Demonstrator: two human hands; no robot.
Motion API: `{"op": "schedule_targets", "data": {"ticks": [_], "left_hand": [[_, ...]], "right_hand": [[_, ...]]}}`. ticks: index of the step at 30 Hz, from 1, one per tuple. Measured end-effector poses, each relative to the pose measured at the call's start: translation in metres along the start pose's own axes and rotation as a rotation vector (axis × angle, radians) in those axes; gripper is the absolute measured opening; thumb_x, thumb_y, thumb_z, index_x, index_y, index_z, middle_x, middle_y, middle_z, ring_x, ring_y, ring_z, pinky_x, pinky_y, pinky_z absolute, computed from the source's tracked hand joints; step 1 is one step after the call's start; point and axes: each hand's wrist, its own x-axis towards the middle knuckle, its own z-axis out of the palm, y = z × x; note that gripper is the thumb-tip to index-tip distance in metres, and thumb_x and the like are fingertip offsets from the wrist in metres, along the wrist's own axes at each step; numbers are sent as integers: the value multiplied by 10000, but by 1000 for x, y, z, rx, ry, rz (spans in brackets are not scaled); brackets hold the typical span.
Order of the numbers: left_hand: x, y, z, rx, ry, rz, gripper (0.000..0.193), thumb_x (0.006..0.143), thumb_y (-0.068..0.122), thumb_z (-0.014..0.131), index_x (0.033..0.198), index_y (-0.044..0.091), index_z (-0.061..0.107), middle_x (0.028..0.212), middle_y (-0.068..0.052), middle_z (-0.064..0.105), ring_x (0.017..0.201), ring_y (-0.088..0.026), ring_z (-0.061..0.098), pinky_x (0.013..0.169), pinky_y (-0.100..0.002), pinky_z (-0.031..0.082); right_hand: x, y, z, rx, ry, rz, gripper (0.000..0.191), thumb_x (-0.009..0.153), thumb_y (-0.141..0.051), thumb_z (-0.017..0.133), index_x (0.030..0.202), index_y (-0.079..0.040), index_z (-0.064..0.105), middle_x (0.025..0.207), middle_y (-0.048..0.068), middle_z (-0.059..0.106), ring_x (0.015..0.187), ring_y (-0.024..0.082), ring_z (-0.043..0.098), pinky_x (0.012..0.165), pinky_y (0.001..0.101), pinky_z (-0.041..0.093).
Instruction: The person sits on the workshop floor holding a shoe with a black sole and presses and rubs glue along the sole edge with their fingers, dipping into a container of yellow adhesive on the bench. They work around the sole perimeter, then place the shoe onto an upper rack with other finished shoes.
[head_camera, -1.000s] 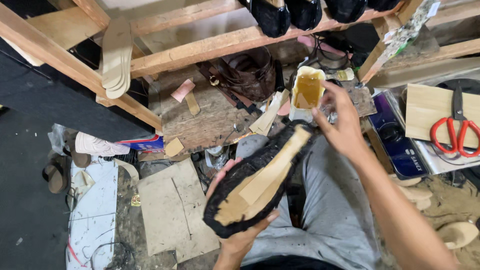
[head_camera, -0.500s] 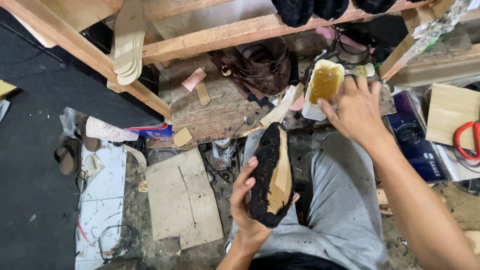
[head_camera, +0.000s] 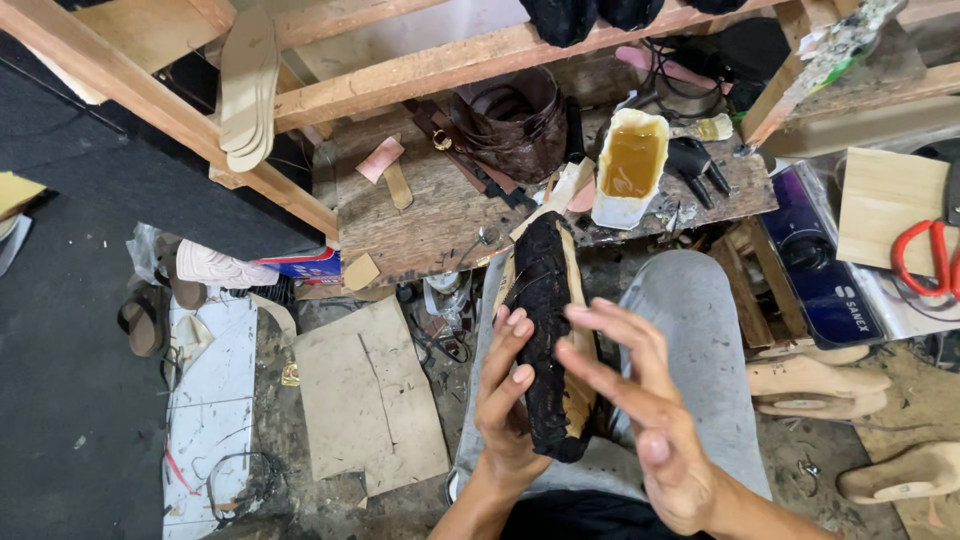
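Observation:
My left hand (head_camera: 510, 400) grips a shoe upper (head_camera: 545, 330) of black lace stretched over a pale wooden form, held on edge above my lap. My right hand (head_camera: 640, 395) hovers just right of it with fingers spread and flat, its fingertips near the pale sole side; it holds nothing. A cut white container of amber glue (head_camera: 630, 165) stands on the rough wooden board (head_camera: 420, 215) ahead of my knees.
A brown leather bag (head_camera: 515, 125) lies on the board. Wooden beams (head_camera: 430, 65) cross above, with pale insoles (head_camera: 245, 90) hanging left. Red scissors (head_camera: 925, 255) lie at right, wooden shoe forms (head_camera: 815, 385) lower right, cardboard (head_camera: 365, 400) and sandals (head_camera: 145, 315) on the floor left.
My right hand has come back from the glue container to beside the shoe upper. My left hand has turned the upper from sole-up onto its edge.

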Motion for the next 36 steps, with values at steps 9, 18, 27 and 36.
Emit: {"op": "schedule_targets", "data": {"ticks": [9, 18, 27, 36], "left_hand": [[0, 11, -5, -4, -16, -10, 658, 897, 153, 832, 1379, 146, 385, 1477, -229, 519, 1421, -419, 539, 1283, -648, 368], [1, 19, -7, -31, -17, -5, 659, 906, 102, 824, 1387, 140, 375, 1480, -232, 517, 1419, -414, 548, 1284, -644, 386], [2, 20, -6, -74, -15, 3, 671, 900, 93, 829, 1391, 135, 375, 1481, -238, 507, 1422, -416, 543, 1283, -644, 383], [3, 21, -7, -59, -16, 1, 676, 902, 107, 839, 1394, 140, 377, 1477, -229, 518, 1411, -422, 555, 1280, -647, 392]], "right_hand": [[1, -2, -5, -475, 157, -213, 728, 1089, -560, 207, 1220, -108, 762, 1252, 98, 617, 1193, 310, 416, 1095, 491, 245], [7, -1, -10, -464, 163, -307, 642, 1093, -505, 268, 1189, -132, 781, 1087, 59, 592, 1068, 275, 446, 1036, 485, 290], [0, 2, -11, -468, 145, -375, 581, 1096, -471, 314, 1174, -132, 780, 1036, 39, 642, 1013, 248, 481, 1029, 482, 300], [0, -2, -12, -492, 145, -402, 537, 1078, -471, 347, 1165, -171, 785, 1020, 5, 629, 999, 227, 481, 1050, 491, 275]]}}
